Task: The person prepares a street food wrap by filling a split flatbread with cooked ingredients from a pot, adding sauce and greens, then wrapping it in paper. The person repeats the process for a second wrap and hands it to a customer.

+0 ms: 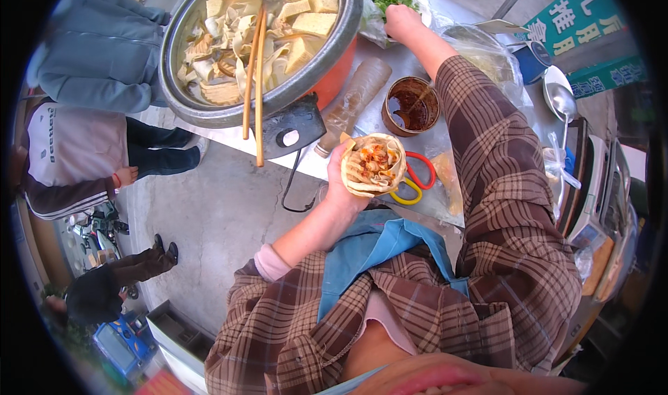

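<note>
My left hand [338, 175] is wrapped round a small cup of food [374, 164], held in front of my chest. Folded pale strips and a spoonful of red chilli sauce fill it to the brim. Stretched out to the far side of the table, my right hand [402, 23] dips into a plastic-lined bowl [422, 0] of chopped green herbs [391, 4]. Its fingers are drawn together at the herbs, their tips partly hidden. Between the hands stands a round tub of dark red-brown sauce [410, 107] with a utensil in it.
At the left, a large pot [170, 92] holds tofu pieces in broth, with long chopsticks [255, 82] across its rim. A plastic-sleeved stack of cups [358, 96] lies beside it. Scissors [430, 176] lie near the cup. A ladle [562, 103] rests at right. Several people stand left.
</note>
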Demonstrator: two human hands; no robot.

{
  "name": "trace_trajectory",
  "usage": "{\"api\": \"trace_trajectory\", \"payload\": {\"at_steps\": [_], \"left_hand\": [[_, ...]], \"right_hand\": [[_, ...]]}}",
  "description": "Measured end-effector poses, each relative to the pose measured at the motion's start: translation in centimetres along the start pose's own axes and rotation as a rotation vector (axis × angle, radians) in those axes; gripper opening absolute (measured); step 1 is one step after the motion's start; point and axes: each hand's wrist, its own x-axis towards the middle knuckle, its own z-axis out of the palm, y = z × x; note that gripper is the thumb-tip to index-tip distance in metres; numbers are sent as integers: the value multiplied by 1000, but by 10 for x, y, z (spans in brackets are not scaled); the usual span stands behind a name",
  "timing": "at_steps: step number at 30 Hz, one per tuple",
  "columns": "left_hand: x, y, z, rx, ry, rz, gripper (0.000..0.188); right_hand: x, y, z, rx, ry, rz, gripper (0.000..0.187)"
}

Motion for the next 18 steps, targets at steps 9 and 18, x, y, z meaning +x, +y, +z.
{"api": "trace_trajectory", "payload": {"at_steps": [9,18], "left_hand": [[-13,8,5,45,26,101,52],[-17,-18,-14,28,-42,218,54]], "right_hand": [[-10,39,-29,345,25,1,23],[-240,-17,-94,1089,-240,-154,10]]}}
